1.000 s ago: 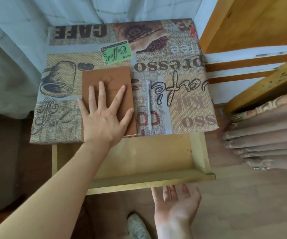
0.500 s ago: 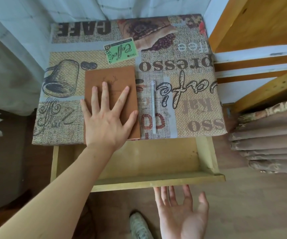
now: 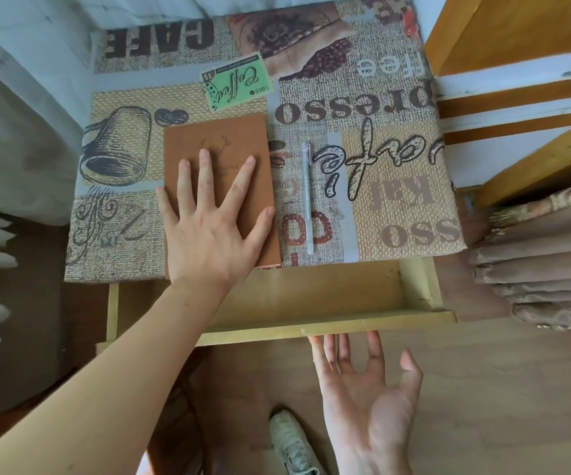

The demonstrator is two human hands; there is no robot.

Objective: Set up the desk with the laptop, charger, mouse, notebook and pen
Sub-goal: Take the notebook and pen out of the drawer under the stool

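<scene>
A brown notebook (image 3: 229,145) lies flat on the small desk (image 3: 397,207), which wears a coffee-print cloth. My left hand (image 3: 208,228) rests flat on the notebook's near half, fingers spread, pressing rather than gripping. A pale pen (image 3: 306,197) lies lengthwise on the cloth just right of the notebook. My right hand (image 3: 366,392) is palm up with fingers apart, empty, its fingertips just below the front board of the pulled-out wooden drawer (image 3: 328,325). No laptop, charger or mouse shows.
The drawer sticks out toward me under the desk's front edge and looks bare inside. Wooden shelving (image 3: 517,36) rises at the right, with folded brown fabric (image 3: 544,269) below it. White curtain (image 3: 10,132) hangs at the left. A shoe (image 3: 291,443) stands on the wooden floor.
My right hand has risen toward the drawer's front board and its fingertips now reach it. My left hand stays flat on the notebook. The view has shifted a little.
</scene>
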